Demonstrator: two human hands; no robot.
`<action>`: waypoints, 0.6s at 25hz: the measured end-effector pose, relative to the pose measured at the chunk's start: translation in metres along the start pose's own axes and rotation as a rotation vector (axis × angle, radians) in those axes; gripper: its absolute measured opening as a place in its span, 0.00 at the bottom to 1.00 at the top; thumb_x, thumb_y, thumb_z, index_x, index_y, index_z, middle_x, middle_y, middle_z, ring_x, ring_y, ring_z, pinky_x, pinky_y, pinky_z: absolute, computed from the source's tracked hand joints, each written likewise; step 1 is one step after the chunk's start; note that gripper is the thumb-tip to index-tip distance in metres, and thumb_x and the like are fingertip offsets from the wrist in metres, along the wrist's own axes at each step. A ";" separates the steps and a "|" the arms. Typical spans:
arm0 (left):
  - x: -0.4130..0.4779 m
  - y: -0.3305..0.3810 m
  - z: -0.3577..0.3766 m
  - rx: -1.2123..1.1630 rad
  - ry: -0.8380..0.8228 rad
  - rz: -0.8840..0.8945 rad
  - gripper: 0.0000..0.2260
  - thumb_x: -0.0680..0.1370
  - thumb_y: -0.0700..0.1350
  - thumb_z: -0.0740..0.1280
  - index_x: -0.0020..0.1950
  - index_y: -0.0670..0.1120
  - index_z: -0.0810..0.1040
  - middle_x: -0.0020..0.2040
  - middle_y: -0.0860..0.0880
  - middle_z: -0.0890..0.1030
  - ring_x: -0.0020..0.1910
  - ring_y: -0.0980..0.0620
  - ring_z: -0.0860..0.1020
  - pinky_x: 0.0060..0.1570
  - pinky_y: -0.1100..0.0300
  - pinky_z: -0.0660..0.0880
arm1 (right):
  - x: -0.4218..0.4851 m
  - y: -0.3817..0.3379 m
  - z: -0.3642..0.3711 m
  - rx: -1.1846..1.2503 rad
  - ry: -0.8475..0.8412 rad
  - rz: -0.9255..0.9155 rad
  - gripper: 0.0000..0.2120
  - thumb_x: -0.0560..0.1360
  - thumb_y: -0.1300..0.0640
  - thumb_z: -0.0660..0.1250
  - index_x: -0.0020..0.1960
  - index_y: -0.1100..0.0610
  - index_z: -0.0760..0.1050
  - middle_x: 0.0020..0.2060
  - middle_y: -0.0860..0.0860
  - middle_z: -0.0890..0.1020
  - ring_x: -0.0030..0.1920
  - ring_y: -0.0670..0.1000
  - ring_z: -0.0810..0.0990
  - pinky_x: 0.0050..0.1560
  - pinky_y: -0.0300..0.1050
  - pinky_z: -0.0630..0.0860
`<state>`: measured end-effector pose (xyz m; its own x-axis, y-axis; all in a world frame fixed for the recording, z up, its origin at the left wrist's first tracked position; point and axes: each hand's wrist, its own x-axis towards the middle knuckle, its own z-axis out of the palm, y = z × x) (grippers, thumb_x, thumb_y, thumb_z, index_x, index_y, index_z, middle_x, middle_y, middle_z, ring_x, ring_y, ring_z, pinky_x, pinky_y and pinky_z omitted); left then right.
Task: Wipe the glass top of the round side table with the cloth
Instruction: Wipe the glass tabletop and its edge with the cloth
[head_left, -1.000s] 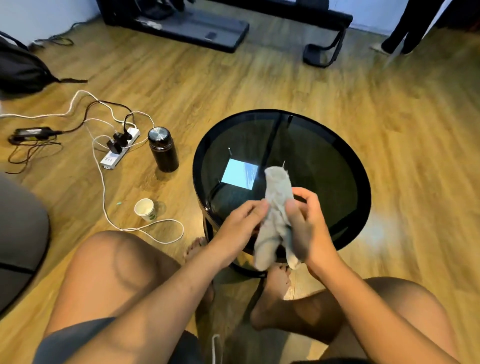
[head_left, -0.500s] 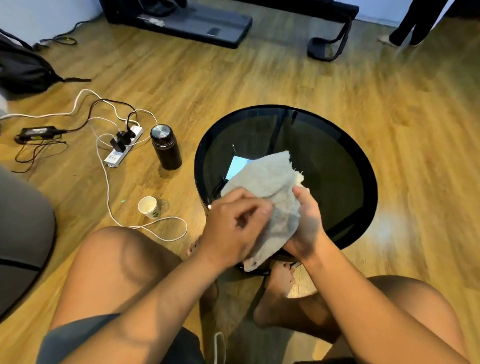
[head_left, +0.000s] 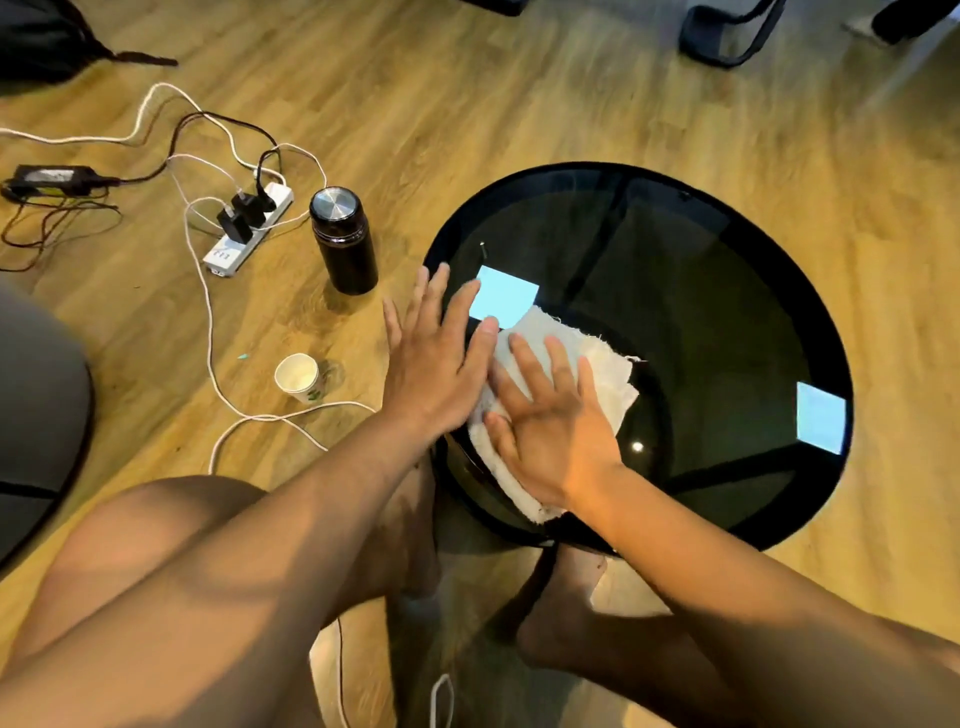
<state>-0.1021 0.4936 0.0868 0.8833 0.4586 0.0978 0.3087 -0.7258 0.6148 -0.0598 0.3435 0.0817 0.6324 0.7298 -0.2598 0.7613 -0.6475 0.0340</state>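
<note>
The round side table's dark glass top (head_left: 701, 322) with a black rim stands in front of my knees. A white cloth (head_left: 608, 364) lies spread flat on its near-left part. My right hand (head_left: 550, 431) rests flat on the cloth, palm down, fingers spread. My left hand (head_left: 436, 364) lies flat beside it at the table's left rim. Its fingers are apart and its fingertips reach onto the glass and the cloth's left edge. Neither hand is curled around the cloth.
On the wooden floor to the left stand a black bottle (head_left: 344, 241) and a paper cup (head_left: 300, 378). A white power strip (head_left: 249, 228) with trailing cables (head_left: 208, 322) lies farther left. A grey cushion (head_left: 36, 415) sits at the left edge. My bare feet are under the table.
The cloth, held bunched above the table by both hands, was unfolded and laid flat on the glass. Both hands opened and now press down on it.
</note>
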 end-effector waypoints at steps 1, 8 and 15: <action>0.012 -0.001 0.004 0.046 -0.019 0.060 0.27 0.81 0.59 0.45 0.77 0.51 0.62 0.82 0.46 0.54 0.81 0.48 0.46 0.75 0.43 0.33 | 0.014 0.002 -0.003 -0.008 0.008 0.004 0.29 0.82 0.41 0.42 0.80 0.46 0.38 0.80 0.52 0.41 0.78 0.63 0.36 0.76 0.65 0.42; 0.044 -0.015 0.027 0.244 -0.090 0.101 0.33 0.80 0.63 0.42 0.81 0.48 0.48 0.82 0.41 0.46 0.81 0.43 0.41 0.76 0.39 0.39 | 0.198 0.041 -0.035 0.070 0.138 0.110 0.28 0.82 0.43 0.49 0.80 0.47 0.49 0.81 0.54 0.50 0.79 0.63 0.47 0.76 0.65 0.47; 0.062 -0.021 0.022 -0.064 0.065 0.087 0.31 0.81 0.59 0.49 0.80 0.43 0.55 0.82 0.40 0.51 0.81 0.44 0.46 0.77 0.43 0.39 | 0.244 0.055 -0.051 0.161 0.237 0.206 0.29 0.80 0.46 0.48 0.79 0.49 0.54 0.79 0.56 0.56 0.77 0.65 0.54 0.75 0.63 0.52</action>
<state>-0.0461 0.5259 0.0634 0.8802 0.4292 0.2025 0.2069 -0.7310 0.6502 0.1433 0.4972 0.0690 0.8004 0.5986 -0.0313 0.5938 -0.7989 -0.0954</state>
